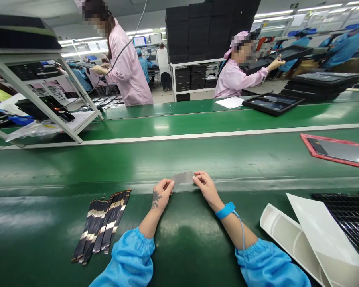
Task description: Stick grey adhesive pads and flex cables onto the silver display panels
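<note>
A thin, greyish translucent rectangular sheet [183, 177] is stretched between my two hands, just above the green bench. My left hand [162, 193] pinches its left end between thumb and fingers. At the opposite end, my right hand [206, 187] grips the edge the same way; a blue wrist strap with a cord circles that wrist. Left of my left forearm, several black flat strips with silvery bands and gold ends [101, 225] lie in an overlapping row on the green mat.
On the right lie a white trough-like tray [284, 235], a white sheet [323, 235] and a black ribbed tray [344, 215]. A red-framed panel [314, 149] sits beyond. A white rack [74, 121] stands back left. Two people in pink work across the bench, near black trays [273, 103].
</note>
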`<move>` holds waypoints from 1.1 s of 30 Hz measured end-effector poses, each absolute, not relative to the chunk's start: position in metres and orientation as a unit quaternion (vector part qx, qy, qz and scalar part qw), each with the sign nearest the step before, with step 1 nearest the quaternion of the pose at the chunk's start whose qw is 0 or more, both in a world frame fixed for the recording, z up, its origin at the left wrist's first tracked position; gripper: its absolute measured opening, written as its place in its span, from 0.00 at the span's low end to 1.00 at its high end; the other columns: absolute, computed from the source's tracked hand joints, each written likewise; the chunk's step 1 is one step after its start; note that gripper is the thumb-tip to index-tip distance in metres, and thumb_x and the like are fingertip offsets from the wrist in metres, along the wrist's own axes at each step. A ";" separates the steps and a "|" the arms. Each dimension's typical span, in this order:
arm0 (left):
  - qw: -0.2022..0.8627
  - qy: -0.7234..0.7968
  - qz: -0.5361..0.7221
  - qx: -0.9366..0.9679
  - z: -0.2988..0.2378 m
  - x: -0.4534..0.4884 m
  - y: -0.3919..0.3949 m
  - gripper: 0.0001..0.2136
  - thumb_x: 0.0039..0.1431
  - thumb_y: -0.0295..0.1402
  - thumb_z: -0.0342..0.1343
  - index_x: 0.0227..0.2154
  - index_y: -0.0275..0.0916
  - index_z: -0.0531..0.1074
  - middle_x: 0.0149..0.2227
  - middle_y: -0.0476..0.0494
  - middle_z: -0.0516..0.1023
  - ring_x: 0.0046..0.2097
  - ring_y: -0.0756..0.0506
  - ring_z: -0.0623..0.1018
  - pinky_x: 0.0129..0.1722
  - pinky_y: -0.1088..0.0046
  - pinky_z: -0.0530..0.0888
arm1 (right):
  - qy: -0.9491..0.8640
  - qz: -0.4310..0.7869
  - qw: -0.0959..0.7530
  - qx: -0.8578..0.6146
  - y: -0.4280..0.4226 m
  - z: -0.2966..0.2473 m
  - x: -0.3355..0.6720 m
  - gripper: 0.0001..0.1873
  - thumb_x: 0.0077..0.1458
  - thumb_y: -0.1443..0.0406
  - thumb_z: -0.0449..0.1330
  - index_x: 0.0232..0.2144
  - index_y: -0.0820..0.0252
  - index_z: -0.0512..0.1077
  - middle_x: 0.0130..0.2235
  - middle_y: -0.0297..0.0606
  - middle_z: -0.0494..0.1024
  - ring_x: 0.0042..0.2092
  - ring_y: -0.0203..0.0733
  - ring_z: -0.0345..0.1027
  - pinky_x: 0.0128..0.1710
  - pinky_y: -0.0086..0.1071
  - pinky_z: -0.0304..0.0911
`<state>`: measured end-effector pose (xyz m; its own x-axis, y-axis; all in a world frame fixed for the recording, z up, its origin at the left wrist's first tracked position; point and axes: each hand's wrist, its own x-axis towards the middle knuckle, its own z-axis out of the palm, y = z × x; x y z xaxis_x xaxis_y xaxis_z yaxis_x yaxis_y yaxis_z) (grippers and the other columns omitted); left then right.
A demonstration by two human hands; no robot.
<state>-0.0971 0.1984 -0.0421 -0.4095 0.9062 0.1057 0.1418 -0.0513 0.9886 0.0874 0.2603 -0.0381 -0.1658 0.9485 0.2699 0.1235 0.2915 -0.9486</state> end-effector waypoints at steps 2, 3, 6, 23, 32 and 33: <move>0.338 0.605 0.578 0.431 -0.039 -0.098 0.198 0.14 0.48 0.45 0.60 0.23 0.38 0.73 0.19 0.51 0.71 0.21 0.52 0.71 0.20 0.79 0.70 | -0.638 0.432 0.483 -0.416 0.261 -0.036 0.090 0.23 0.52 0.46 0.59 0.19 0.57 0.70 0.38 0.41 0.74 0.41 0.45 0.70 0.41 0.39 0.66; 0.344 0.604 0.576 0.430 -0.037 -0.098 0.197 0.14 0.47 0.45 0.60 0.23 0.38 0.74 0.19 0.51 0.71 0.21 0.52 0.71 0.20 0.79 0.70 | -0.638 0.437 0.480 -0.413 0.262 -0.035 0.091 0.23 0.52 0.46 0.59 0.19 0.57 0.70 0.37 0.41 0.75 0.41 0.45 0.70 0.41 0.39 0.65; 0.362 0.603 0.569 0.427 -0.029 -0.098 0.196 0.14 0.46 0.44 0.61 0.23 0.37 0.74 0.19 0.51 0.71 0.21 0.52 0.72 0.20 0.79 0.70 | -0.640 0.455 0.468 -0.406 0.265 -0.033 0.094 0.23 0.52 0.47 0.59 0.18 0.58 0.71 0.37 0.40 0.75 0.41 0.44 0.71 0.40 0.38 0.66; 0.386 0.595 0.572 0.412 -0.026 -0.100 0.194 0.14 0.44 0.44 0.63 0.23 0.37 0.74 0.19 0.51 0.73 0.21 0.52 0.72 0.21 0.79 0.72 | -0.652 0.493 0.432 -0.381 0.268 -0.030 0.101 0.20 0.51 0.49 0.61 0.20 0.58 0.73 0.38 0.40 0.75 0.42 0.43 0.71 0.44 0.38 0.66; 0.399 0.596 0.563 0.411 -0.025 -0.106 0.195 0.17 0.39 0.47 0.66 0.23 0.37 0.74 0.19 0.51 0.73 0.22 0.51 0.72 0.22 0.78 0.72 | -0.691 0.455 0.402 -0.392 0.266 -0.029 0.098 0.10 0.45 0.66 0.69 0.20 0.60 0.71 0.40 0.37 0.74 0.43 0.39 0.71 0.45 0.34 0.65; 0.398 0.603 0.557 0.409 -0.026 -0.107 0.196 0.18 0.38 0.48 0.66 0.24 0.37 0.75 0.19 0.51 0.73 0.22 0.50 0.72 0.22 0.78 0.72 | -0.695 0.450 0.399 -0.394 0.266 -0.028 0.098 0.10 0.45 0.68 0.69 0.20 0.60 0.70 0.39 0.36 0.74 0.43 0.39 0.71 0.46 0.34 0.64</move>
<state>-0.1072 0.1956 -0.0261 -0.3489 0.9368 -0.0239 0.0496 0.0440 0.9978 0.0982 0.2659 -0.0283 -0.3720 0.9064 0.2001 0.1882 0.2847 -0.9400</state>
